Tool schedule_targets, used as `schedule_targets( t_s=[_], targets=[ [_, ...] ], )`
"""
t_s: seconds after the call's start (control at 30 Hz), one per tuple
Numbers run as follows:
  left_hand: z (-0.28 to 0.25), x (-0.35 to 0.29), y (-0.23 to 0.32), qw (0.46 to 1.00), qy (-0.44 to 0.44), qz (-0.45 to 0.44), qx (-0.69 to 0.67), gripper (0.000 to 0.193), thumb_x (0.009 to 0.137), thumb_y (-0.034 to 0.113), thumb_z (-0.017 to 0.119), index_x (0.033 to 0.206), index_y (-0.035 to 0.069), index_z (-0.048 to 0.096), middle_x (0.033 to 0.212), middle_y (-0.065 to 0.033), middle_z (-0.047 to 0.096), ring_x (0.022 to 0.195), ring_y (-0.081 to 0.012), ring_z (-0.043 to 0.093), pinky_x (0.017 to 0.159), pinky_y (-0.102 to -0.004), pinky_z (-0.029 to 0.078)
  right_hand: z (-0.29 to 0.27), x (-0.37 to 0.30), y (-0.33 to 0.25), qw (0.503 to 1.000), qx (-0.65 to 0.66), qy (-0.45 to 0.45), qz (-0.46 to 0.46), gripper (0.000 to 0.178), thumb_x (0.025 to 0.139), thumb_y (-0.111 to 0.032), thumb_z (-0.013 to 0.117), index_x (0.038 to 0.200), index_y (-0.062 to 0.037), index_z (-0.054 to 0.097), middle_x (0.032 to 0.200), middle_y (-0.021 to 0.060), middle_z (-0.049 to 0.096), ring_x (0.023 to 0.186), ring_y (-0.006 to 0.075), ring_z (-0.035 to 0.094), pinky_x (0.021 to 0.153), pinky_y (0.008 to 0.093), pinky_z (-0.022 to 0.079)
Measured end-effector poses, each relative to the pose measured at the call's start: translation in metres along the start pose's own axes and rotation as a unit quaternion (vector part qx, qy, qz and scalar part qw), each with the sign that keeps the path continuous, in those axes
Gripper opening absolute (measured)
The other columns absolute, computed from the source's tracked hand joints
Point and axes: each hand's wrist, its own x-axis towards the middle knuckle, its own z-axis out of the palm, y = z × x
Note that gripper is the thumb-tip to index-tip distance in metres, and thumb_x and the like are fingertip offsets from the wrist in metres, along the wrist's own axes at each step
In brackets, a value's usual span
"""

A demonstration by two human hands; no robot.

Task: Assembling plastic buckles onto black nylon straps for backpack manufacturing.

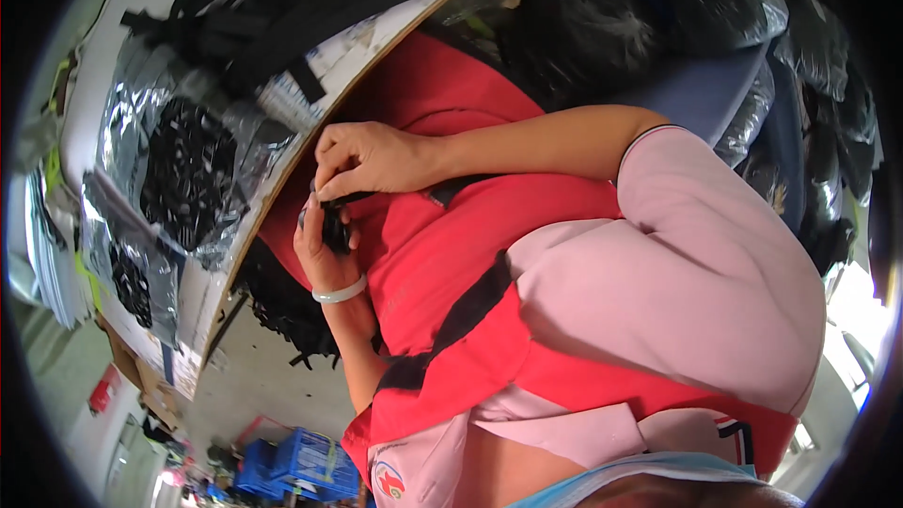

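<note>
My right hand (376, 158) reaches across the red apron (414, 263), thumb and fingers pinched together at the table's edge. Just below it, my left hand (324, 246), with a pale bangle (340, 291) at the wrist, is closed round a small dark black piece (335, 229). The two hands meet at the fingertips. A thin black strip shows beneath the right hand, but I cannot tell whether it joins the piece in the left. What the right fingertips pinch is too small to name.
On the pale table (202, 296) lie a clear plastic bag (193, 169) of small black parts and a heap of black straps (254, 14). Plastic-wrapped dark bundles (602, 28) are piled at the far right. Blue crates (315, 461) stand on the floor behind.
</note>
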Motion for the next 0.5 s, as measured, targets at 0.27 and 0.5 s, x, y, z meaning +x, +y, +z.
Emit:
schedule_targets(
  t_s=[0.27,0.5],
  targets=[
    [0.041,-0.002,0.007,0.955,0.108,0.201,0.189,0.016,0.090,0.015,0.062,0.092,0.000,0.067,0.067,0.0015,0.058,0.051,-0.0047,0.048,0.041,-0.0195,0.035,-0.025,0.005,-0.035,0.988,0.144,0.022,0.054,0.012,0.089,-0.012,0.063,0.087,-0.0006,0.065,0.078,0.0032,0.064,0.055,0.0084,0.058,0.051,0.0227,0.046],
    [0.056,0.015,-0.003,0.940,0.120,0.251,0.196,0.017,0.084,0.008,0.071,0.096,-0.003,0.069,0.069,0.0045,0.059,0.054,-0.0015,0.047,0.047,-0.0154,0.033,-0.046,-0.008,-0.022,0.949,0.207,0.021,0.237,0.021,0.089,-0.009,0.061,0.103,0.0018,0.051,0.067,0.0025,0.058,0.055,0.0108,0.062,0.049,0.0218,0.051]
  ],
)
